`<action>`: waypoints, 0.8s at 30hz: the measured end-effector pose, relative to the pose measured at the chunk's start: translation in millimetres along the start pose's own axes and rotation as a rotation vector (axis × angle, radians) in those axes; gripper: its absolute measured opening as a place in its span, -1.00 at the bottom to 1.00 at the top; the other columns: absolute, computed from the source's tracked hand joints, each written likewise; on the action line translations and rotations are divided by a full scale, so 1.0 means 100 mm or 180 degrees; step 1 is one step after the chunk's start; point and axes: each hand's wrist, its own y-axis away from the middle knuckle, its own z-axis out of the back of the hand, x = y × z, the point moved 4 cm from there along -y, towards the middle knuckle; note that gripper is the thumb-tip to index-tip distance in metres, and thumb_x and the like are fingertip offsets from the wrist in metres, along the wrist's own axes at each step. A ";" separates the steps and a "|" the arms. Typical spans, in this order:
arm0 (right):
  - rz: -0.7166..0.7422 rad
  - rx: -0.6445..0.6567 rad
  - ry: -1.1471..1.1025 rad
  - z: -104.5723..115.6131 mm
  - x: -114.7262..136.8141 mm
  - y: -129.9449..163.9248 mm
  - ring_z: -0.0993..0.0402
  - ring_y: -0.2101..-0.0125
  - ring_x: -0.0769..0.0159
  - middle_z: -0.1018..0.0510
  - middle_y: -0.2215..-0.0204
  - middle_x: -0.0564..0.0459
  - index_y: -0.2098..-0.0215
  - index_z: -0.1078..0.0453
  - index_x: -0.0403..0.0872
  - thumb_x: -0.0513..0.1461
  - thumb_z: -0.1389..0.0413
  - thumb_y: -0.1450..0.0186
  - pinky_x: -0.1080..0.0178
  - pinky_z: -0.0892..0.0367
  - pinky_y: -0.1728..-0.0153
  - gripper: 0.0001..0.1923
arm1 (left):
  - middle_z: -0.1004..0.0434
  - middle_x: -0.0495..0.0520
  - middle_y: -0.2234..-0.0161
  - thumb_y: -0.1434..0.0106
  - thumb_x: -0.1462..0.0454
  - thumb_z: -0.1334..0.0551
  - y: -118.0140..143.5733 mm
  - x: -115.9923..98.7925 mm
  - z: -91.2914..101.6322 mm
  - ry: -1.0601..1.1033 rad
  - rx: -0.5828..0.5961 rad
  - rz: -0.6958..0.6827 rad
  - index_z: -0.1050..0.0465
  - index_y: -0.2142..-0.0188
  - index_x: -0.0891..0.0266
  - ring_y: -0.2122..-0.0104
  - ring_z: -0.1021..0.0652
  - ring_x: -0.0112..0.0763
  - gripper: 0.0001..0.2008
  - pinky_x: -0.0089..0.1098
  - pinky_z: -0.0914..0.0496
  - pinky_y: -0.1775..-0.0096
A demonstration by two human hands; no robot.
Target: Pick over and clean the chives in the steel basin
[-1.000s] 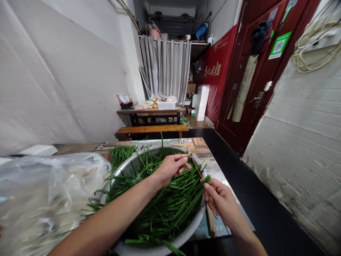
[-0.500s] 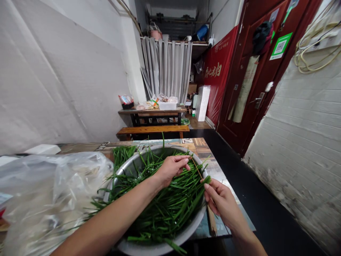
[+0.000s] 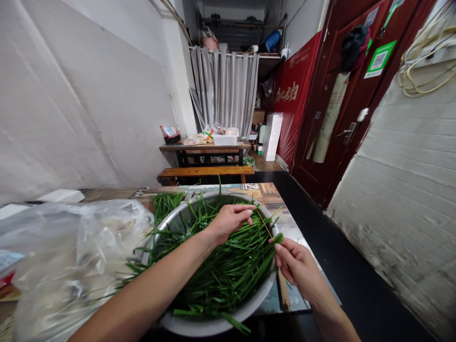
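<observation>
A large metal basin (image 3: 261, 297) full of long green Chinese chives (image 3: 221, 266) stands in front of me. Over it, my left hand (image 3: 231, 222) pinches one end of a thin wooden skewer (image 3: 264, 222) between thumb and forefinger. The skewer slants down to my right hand (image 3: 297, 261) at the basin's right rim. There my right fingers are closed on the ends of a few chives (image 3: 278, 239), at the skewer's lower end. Whether the skewer pierces them is hidden by the fingers. A bundle of skewers (image 3: 284, 293) lies on the table below my right hand.
A clear plastic bag (image 3: 78, 256) fills the table's left side. More chives (image 3: 167, 204) lie behind the basin. Beyond the table (image 3: 268, 190) stand a wooden bench (image 3: 206, 172) and another table holding a white tub (image 3: 226, 139). A red door (image 3: 327, 109) is at right.
The view has shifted slightly. Both hands keep nearly the same pose, with the skewer still stretched between them and the chives still in my right fingers.
</observation>
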 end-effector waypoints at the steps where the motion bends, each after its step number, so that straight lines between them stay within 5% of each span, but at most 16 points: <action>1: -0.0005 -0.0005 -0.0003 0.00 0.00 0.00 0.01 0.88 0.66 -0.32 0.70 0.24 0.52 -0.22 -0.11 -0.07 -0.09 -0.20 0.47 0.27 0.83 -0.70 | -0.39 -0.02 0.55 -0.05 0.19 -0.25 0.00 0.00 0.00 0.0084 0.0047 0.0034 -0.40 0.07 0.38 0.72 -0.06 -0.73 -0.54 -0.53 0.14 0.64; 8: -0.0012 -0.0017 -0.0023 -0.01 0.02 0.02 0.02 0.88 0.68 -0.31 0.70 0.24 0.51 -0.23 -0.10 -0.07 -0.11 -0.18 0.48 0.27 0.84 -0.71 | -0.38 -0.02 0.55 -0.05 0.18 -0.24 0.00 0.00 -0.02 0.0206 -0.0022 0.0007 -0.41 0.08 0.35 0.73 -0.05 -0.73 -0.56 -0.54 0.17 0.65; 15: -0.0021 0.0003 0.0034 0.00 0.03 0.05 0.01 0.88 0.68 -0.31 0.70 0.23 0.50 -0.24 -0.11 -0.06 -0.11 -0.18 0.48 0.28 0.84 -0.71 | -0.46 0.03 0.55 -0.09 0.22 -0.17 0.02 -0.10 0.04 -0.0798 -0.0796 -0.0772 -0.51 0.23 0.35 0.66 -0.18 -0.63 -0.70 -0.55 -0.04 0.61; 24: -0.0032 -0.0007 0.0005 -0.02 0.02 0.02 0.02 0.89 0.69 -0.32 0.71 0.24 0.50 -0.23 -0.11 -0.07 -0.11 -0.19 0.49 0.30 0.85 -0.72 | -0.51 0.07 0.46 -0.07 0.22 -0.19 0.03 -0.05 -0.03 -0.0416 -0.0511 -0.0590 -0.48 0.20 0.36 0.64 -0.28 -0.63 -0.68 -0.55 -0.15 0.59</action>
